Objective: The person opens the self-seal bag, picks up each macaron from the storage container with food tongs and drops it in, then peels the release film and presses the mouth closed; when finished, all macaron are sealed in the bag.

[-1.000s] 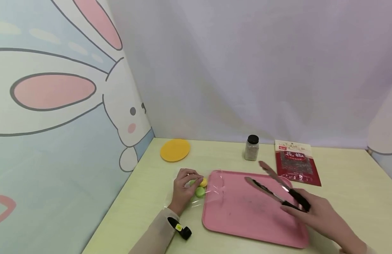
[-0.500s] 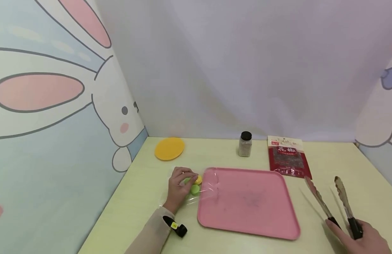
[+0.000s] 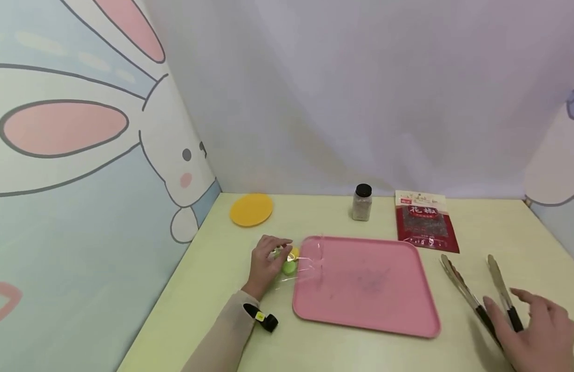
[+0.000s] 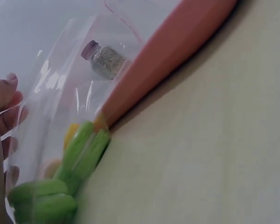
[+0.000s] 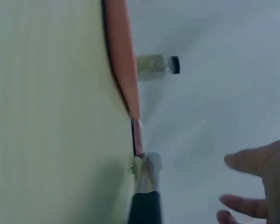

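My left hand (image 3: 263,266) pinches a clear plastic bag (image 4: 51,93) that lies partly over the left edge of the pink tray (image 3: 361,310). Inside the bag, green macarons (image 4: 81,156) and a yellow macaron (image 3: 294,252) show beside my fingers. To the right of the tray, metal tongs (image 3: 463,285) with black handles lie on the table, their arms spread apart. My right hand (image 3: 538,330) is just over the handles, fingers spread and holding nothing. In the right wrist view its fingertips (image 5: 235,161) stand apart from the black handle (image 5: 145,207).
A yellow plate (image 3: 251,210) lies at the back left. Behind the tray stands a small black-lidded jar (image 3: 362,206). A red spice packet (image 3: 426,225) lies at the back right, near the tray's far corner. A pale curtain (image 3: 338,103) closes off the back.
My right hand has carried the tongs from over the tray to the table at its right and let go of them. The left hand stays on the bag.
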Motion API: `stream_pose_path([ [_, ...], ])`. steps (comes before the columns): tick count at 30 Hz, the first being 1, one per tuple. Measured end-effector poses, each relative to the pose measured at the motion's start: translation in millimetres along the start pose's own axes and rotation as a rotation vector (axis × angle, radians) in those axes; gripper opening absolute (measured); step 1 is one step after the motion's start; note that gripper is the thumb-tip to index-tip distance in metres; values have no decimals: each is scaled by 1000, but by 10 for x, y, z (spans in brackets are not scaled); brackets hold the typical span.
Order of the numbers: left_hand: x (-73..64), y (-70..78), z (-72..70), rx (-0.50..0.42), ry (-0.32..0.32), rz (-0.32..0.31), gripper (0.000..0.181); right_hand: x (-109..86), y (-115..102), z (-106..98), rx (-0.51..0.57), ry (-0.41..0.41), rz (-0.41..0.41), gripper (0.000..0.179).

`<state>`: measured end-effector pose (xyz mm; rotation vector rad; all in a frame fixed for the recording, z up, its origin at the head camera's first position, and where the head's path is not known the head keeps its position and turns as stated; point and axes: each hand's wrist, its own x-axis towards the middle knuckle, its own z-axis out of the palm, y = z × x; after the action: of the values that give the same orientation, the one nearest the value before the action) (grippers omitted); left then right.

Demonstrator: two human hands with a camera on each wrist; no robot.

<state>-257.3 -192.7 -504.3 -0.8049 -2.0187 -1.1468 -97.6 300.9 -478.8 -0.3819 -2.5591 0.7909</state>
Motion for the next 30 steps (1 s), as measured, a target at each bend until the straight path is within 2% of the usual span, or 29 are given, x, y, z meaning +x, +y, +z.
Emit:
stream_pose_path([
  [2, 92, -10, -43, 36, -38, -2, 16, 54, -188, -52, 78, -32, -179, 47],
  [4, 217, 8, -117, 82, -104, -31, 15, 117, -447, -79, 132, -157, -314, 36],
  [6, 368, 47, -197, 124, -191, -86, 15, 174, -729, -30, 201, -274, -440, 31],
  [9, 602, 121, -275, 183, -332, -210, 17, 232, -1174, 209, 313, -435, -580, 29],
  [11, 732, 150, -260, 211, -409, -292, 18, 245, -1435, 467, 375, -559, -618, 25],
  [13, 820, 162, -185, 242, -479, -359, 19, 227, -1650, 757, 405, -674, -613, 28],
  [16, 882, 155, 12, 281, -599, -415, 21, 178, -1856, 1154, 410, -790, -541, 42],
  [20, 881, 115, 267, 299, -747, -431, 26, 117, -1945, 1503, 434, -833, -489, 45],
  [24, 858, 62, 371, 281, -787, -438, 25, 79, -1967, 1628, 458, -846, -522, 38],
  [30, 899, -19, 363, 220, -800, -443, 21, 79, -2065, 1679, 496, -861, -518, 29],
])
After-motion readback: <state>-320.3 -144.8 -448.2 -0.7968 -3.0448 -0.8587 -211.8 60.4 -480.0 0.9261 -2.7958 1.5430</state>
